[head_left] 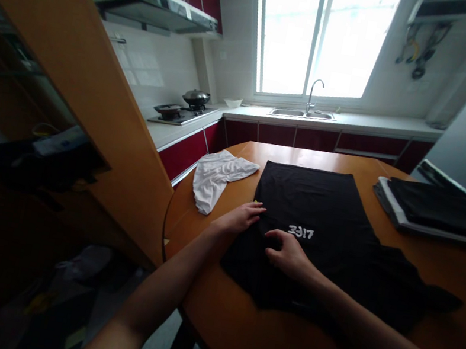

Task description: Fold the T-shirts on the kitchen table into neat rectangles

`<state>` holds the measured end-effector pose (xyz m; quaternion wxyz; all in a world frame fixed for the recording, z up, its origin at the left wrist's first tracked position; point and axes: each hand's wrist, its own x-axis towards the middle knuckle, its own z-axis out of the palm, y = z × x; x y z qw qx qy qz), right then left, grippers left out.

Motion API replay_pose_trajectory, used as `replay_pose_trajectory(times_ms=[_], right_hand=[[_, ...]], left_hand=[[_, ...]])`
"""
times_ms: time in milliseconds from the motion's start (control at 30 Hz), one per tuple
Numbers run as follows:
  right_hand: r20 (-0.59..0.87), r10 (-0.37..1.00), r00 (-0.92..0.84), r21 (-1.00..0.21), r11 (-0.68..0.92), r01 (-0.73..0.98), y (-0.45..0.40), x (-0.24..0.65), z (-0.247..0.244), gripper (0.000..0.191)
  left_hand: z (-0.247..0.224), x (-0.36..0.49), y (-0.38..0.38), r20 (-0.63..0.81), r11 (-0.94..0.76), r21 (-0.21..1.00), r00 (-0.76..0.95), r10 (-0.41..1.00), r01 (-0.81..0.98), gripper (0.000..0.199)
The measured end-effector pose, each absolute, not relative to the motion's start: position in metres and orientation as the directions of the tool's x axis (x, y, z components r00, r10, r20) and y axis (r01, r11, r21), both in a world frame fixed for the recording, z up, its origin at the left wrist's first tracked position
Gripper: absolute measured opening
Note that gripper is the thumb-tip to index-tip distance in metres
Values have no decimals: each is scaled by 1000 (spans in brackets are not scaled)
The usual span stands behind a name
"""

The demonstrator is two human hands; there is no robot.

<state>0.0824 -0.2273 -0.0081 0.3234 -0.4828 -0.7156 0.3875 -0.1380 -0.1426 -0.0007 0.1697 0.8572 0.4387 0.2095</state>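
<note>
A black T-shirt (323, 199) is spread over the wooden table, with its white lettering (300, 232) upside down to me. One sleeve (437, 295) stretches out to the right, while the part nearest me lies in shadow. My left hand (246, 218) rests at the shirt's left edge, its fingers stretched out on the cloth. Just over the shirt, left of and below the lettering, is my right hand (288, 255). Its fingers are bent, with a gap between thumb and forefinger and no cloth visible between them.
On the round wooden table (255, 151), a crumpled white garment (214, 180) lies at the left and a stack of folded dark and pale clothes (438, 211) at the right. Beyond are a counter with a sink (302, 114) and a stove (180, 116). A wooden frame (123, 185) stands at the left.
</note>
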Motion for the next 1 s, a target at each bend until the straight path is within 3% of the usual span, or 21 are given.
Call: replay_pose_trajectory(times_ms=[200, 333, 467, 600, 700, 1000], right_hand=[[89, 931, -354, -668, 319, 672, -208, 102, 11, 33], [121, 946, -300, -568, 314, 761, -167, 101, 19, 27], [15, 952, -307, -585, 257, 769, -125, 84, 13, 22], [-37, 939, -341, -604, 251, 756, -108, 71, 6, 12], [-21, 932, -363, -603, 278, 748, -107, 69, 7, 2], [100, 918, -383, -552, 372, 747, -102, 73, 22, 6]], left_hand=[[38, -160, -165, 309, -505, 547, 399, 863, 668, 33], [50, -160, -209, 178, -520, 555, 518, 837, 649, 24], [45, -159, -254, 53, -566, 532, 642, 765, 630, 31], [31, -168, -276, 103, -549, 500, 583, 806, 670, 33], [21, -174, -280, 154, -551, 510, 560, 814, 661, 27], [14, -178, -281, 206, -631, 435, 611, 764, 642, 22]])
